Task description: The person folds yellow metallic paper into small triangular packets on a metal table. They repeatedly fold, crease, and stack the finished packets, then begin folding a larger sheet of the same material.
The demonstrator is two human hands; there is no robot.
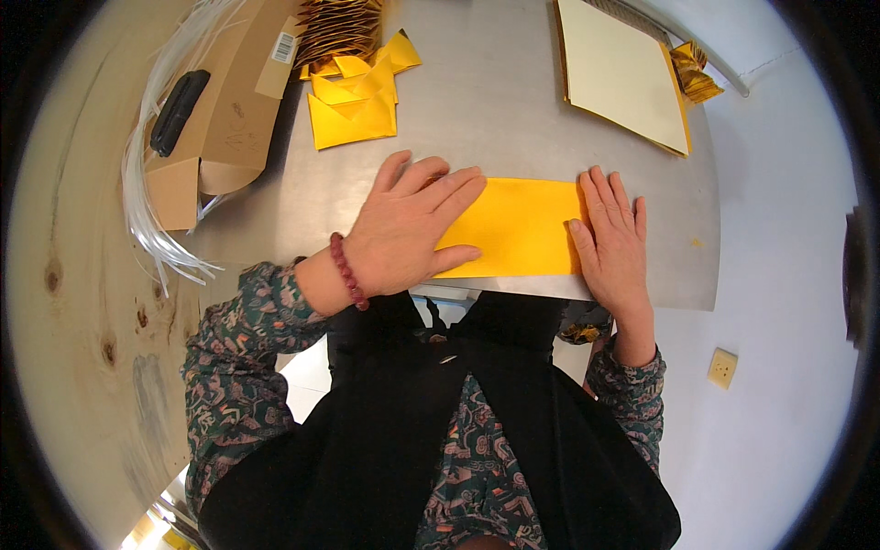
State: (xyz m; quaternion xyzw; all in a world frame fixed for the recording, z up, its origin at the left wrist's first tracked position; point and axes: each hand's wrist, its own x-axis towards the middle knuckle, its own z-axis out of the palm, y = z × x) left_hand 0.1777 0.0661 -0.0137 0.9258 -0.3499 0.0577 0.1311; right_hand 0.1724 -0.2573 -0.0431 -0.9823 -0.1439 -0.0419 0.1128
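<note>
A yellow sheet of paper (pixel 521 227), long and rectangular, lies flat along the near edge of the metal table (pixel 500 101). My left hand (pixel 403 215) rests on the sheet's left end, fingers stretched out and thumb apart, a dark red bead bracelet at the wrist. On the right end lies my right hand (pixel 612 234), flat, with its fingers pointing away from me and the thumb on the paper. Neither hand grips anything. Both palms hide the ends of the sheet.
Folded yellow paper pieces (pixel 353 115) lie at the back left, by a fanned gold stack (pixel 339 35). A cardboard box (pixel 234 110) with white plastic strips (pixel 137 174) and a black object (pixel 179 112) stands left. Cream and yellow sheets (pixel 619 69) are piled back right, beside a gold folded bundle (pixel 695 71).
</note>
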